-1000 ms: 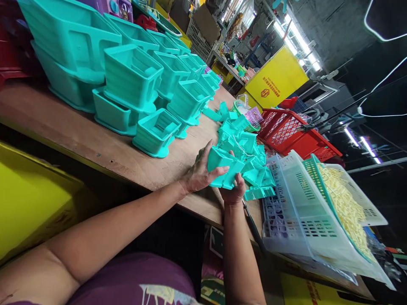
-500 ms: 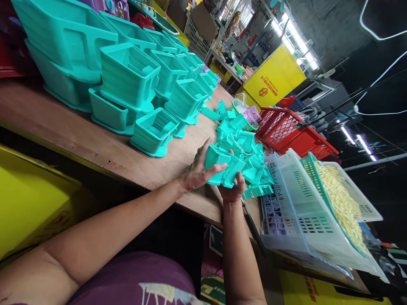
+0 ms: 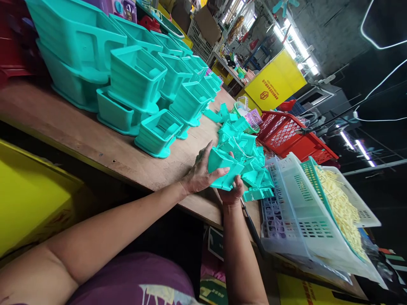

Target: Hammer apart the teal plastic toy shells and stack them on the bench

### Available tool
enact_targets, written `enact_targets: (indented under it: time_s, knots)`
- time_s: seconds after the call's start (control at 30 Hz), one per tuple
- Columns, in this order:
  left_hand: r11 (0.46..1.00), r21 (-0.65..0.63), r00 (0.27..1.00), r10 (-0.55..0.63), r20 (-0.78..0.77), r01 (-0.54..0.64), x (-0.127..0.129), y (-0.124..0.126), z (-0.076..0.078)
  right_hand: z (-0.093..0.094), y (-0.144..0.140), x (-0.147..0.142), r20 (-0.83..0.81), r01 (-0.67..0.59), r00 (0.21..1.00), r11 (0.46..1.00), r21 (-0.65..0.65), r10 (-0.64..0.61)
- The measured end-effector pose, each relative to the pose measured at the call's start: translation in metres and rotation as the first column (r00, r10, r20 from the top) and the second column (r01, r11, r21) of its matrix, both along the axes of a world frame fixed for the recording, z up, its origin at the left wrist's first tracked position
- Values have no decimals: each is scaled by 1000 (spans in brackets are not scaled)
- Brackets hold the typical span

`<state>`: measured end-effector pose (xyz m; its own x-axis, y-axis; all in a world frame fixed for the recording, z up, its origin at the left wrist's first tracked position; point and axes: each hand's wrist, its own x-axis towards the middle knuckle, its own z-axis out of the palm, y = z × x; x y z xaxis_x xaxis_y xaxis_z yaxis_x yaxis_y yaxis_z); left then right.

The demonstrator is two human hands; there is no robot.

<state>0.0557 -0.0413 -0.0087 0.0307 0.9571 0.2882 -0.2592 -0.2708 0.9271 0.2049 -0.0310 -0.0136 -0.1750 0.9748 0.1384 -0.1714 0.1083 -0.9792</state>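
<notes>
Both my hands hold one teal plastic part (image 3: 225,169) just above the wooden table (image 3: 95,144), near its front edge. My left hand (image 3: 201,173) wraps its left side with the thumb across the front face. My right hand (image 3: 233,192) grips it from below, fingers partly hidden under the part. Right behind it lies a loose pile of similar teal parts (image 3: 246,148).
Stacked teal tubs (image 3: 136,80) line the table's far left. A white slotted basket (image 3: 302,212) holding a teal tray of pale yellow pieces (image 3: 340,207) sits at the right. A red basket (image 3: 286,133) and a yellow bin (image 3: 275,82) stand behind. Another yellow bin (image 3: 28,195) is below left.
The teal part has tilted slightly in my hands and sits a little lower than half a second ago. Both hands have kept their grip.
</notes>
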Motion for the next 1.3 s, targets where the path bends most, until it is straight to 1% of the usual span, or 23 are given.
enact_targets:
  time_s: [0.07,0.1,0.2,0.27,0.37,0.5,0.53,0.6,0.67,0.73,0.8,0.87,0.93,0.97,1.03,1.1,1.13,1.17,1.23,1.3]
  knots:
    - [999,18,999,-27,27,27,0,0,-1,1,-1,-1,-11,3,1000,1000,10,-3]
    - [999,33,1000,-19,23,18,1,0,-1,2,-2,-1,-24,0,1000,1000,21,0]
    - [998,64,999,22,-28,-20,0,1,-2,3,-3,-2,-73,-35,997,998,58,39]
    - [998,70,999,8,-47,-5,0,1,-2,3,-2,-2,-87,-46,995,996,70,52]
    - [997,71,996,5,-86,1,-1,1,-2,3,-2,-2,-58,-26,998,997,67,29]
    - [994,91,978,83,-192,-67,0,3,-4,2,-2,-4,39,29,999,999,41,-31]
    - [990,91,967,123,-221,-106,1,4,-5,1,-1,-5,57,44,997,997,59,-48]
    - [972,75,932,236,-275,-224,3,7,-9,-3,1,-9,93,87,991,986,140,-101]
    - [950,81,895,310,-320,-300,5,9,-14,-8,4,-12,141,171,967,954,248,-210]
    - [947,120,875,320,-363,-296,5,11,-18,-13,8,-13,243,238,913,912,336,-328]
    - [951,150,860,308,-407,-269,1,11,-18,-16,11,-9,371,238,847,895,378,-381]
    - [960,116,851,281,-444,-256,-7,11,-13,-12,10,0,474,182,801,902,391,-366]
    - [975,59,845,215,-490,-213,-16,10,-6,-1,4,12,547,103,760,896,431,-351]
    - [983,39,834,174,-523,-181,-20,9,-3,7,0,18,580,55,732,879,473,-358]
    - [994,35,794,106,-599,-106,-25,9,0,26,-9,24,632,-64,674,822,565,-382]
    - [997,75,757,67,-650,-24,-23,9,-3,42,-13,21,678,-215,631,754,621,-378]
    - [994,110,743,70,-665,5,-20,10,-6,49,-13,16,712,-294,600,726,621,-366]
    - [989,149,732,88,-675,18,-17,10,-9,54,-10,9,754,-366,551,709,603,-358]
    - [977,213,711,135,-690,21,-8,9,-14,59,-2,-5,836,-477,413,696,536,-361]
    - [970,241,677,164,-718,20,-1,9,-17,60,7,-16,876,-521,280,705,482,-392]
